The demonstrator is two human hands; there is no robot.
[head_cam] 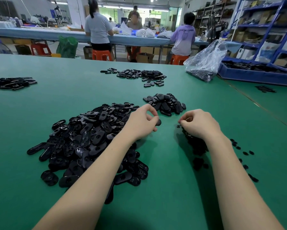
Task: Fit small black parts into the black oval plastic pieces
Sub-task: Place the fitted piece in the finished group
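head view | your left hand (142, 122) pinches one oval piece (158, 122) | your right hand (198, 122), fingers curled, picks at the small parts (195, 143) | likely finished stack (166, 103) small, big unfilled heap (89, 138) remains: early going

Factory floor, workbenches (39, 34), stocked shelving (262, 25)
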